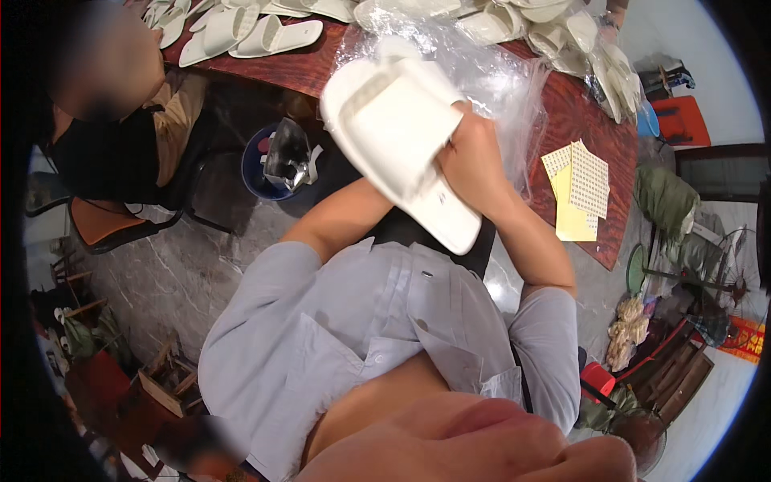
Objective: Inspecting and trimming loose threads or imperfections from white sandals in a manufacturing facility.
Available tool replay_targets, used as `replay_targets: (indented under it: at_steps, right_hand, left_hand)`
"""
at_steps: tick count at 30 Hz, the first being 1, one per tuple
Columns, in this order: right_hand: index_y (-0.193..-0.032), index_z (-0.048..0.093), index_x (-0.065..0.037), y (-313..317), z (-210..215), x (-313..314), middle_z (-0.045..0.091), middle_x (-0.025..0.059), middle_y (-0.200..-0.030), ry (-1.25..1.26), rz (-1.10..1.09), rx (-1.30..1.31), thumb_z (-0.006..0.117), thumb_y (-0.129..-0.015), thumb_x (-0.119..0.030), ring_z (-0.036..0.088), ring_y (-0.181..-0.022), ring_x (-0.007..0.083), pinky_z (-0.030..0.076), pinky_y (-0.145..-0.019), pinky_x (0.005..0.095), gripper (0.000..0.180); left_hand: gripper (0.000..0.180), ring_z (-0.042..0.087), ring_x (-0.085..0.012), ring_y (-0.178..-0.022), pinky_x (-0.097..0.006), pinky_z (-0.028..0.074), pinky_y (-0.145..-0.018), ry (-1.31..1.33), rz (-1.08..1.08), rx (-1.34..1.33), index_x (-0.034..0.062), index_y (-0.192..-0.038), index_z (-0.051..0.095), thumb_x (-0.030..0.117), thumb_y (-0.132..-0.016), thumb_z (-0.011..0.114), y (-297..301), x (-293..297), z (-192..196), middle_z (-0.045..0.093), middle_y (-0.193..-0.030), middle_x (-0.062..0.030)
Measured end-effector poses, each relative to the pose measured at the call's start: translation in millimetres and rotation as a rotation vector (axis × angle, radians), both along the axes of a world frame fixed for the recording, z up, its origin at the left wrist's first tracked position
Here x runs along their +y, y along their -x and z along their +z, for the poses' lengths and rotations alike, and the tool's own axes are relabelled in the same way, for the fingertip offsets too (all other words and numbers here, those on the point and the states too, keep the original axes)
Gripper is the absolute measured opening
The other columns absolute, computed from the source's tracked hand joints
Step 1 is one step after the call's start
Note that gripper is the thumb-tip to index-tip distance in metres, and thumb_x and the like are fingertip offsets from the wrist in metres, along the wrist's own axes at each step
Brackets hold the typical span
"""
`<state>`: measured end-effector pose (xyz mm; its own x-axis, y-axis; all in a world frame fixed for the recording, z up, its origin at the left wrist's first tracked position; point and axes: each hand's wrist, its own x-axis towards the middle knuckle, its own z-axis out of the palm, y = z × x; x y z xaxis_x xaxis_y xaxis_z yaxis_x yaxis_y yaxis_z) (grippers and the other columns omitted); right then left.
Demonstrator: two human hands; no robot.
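Gripping a pair of white slippers (401, 136), the right hand (474, 157) is closed on their edge at 3 o'clock, fingers curled in tight. The left hand is hidden behind the slippers, so it can't be told if it is open or shut; only the left forearm (341, 217) is seen, coming up from 7 o'clock. The slippers are held in the air, tilted, soles facing up, just in front of the chest & over the table edge.

At 1 o'clock a clear plastic bag (498, 80) is spread on the red-brown table (578, 120), touching the slippers' far end. At 4 o'clock yellow & white sticker sheets (578, 189) are laid flat. More white slippers (257, 32) are piled at 11 o'clock. A blue bucket (269, 165) is set on the floor at 9 o'clock, near another person's chair.

Risk, as a guess: w/ one side held by fingertips only, the pair could be slid apart & one dropped to the floor. The thin bag could also be snagged & torn.
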<state>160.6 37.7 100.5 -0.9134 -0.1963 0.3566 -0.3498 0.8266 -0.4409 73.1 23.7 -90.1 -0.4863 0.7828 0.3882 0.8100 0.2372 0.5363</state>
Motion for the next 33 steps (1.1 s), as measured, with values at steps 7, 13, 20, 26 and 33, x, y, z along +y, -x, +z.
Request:
replay_targets:
  at_steps: [7,13,20,26,33]
  right_hand:
    - [-0.092,0.068,0.006,49.5,-99.9,112.3,0.063,0.0261,-0.091,-0.28,-0.695,0.153,0.057,-0.084,-0.011,0.057,-0.091,0.0452,0.043,-0.089,0.0545,0.021]
    - [-0.11,0.071,-0.002,50.9,-151.7,149.7,0.057,0.0304,-0.1,-0.01,-0.562,0.06,0.061,-0.094,-0.029,0.056,-0.098,0.0449,0.044,-0.087,0.0516,0.033]
    - [-0.104,0.07,0.0,40.1,-152.9,148.9,0.056,0.0288,-0.103,0.042,-0.555,0.128,0.061,-0.093,-0.026,0.054,-0.101,0.0448,0.042,-0.089,0.0513,0.029]
    - [-0.099,0.07,0.0,40.1,-150.9,121.7,0.057,0.0275,-0.113,-0.248,-0.691,0.198,0.06,-0.093,-0.028,0.054,-0.111,0.0443,0.041,-0.099,0.0511,0.03]
    - [-0.099,0.07,-0.002,39.4,-147.7,118.9,0.057,0.0275,-0.115,-0.325,-0.716,0.19,0.058,-0.094,-0.028,0.053,-0.113,0.0433,0.04,-0.102,0.0518,0.029]
  left_hand:
    - [0.084,0.024,-0.0474,-0.142,-0.066,0.016,-0.111,0.214,0.168,0.168,0.0105,-0.15,0.035,0.058,-0.085,0.06,-13.7,-7.9,26.5,0.041,-0.148,-0.0193]
    - [0.087,0.023,-0.0488,-0.142,-0.066,0.018,-0.11,0.202,0.187,0.12,0.0119,-0.148,0.041,0.059,-0.08,0.067,-9.5,-21.0,35.4,0.04,-0.148,-0.0207]
    - [0.063,0.032,-0.0441,-0.137,-0.063,0.024,-0.108,0.53,0.228,0.173,0.0201,-0.142,0.05,0.049,-0.088,0.065,-7.8,-59.9,90.7,0.048,-0.14,-0.018]
    - [0.052,0.041,-0.0405,-0.13,-0.061,0.034,-0.102,0.517,0.534,0.215,0.0321,-0.139,0.053,0.048,-0.09,0.061,25.1,-154.4,73.7,0.05,-0.134,-0.0157]
    - [0.046,0.05,-0.0374,-0.12,-0.05,0.045,-0.095,0.382,0.493,0.267,0.0261,-0.133,0.061,0.035,-0.088,0.068,45.8,-193.8,90.0,0.054,-0.125,-0.0175]
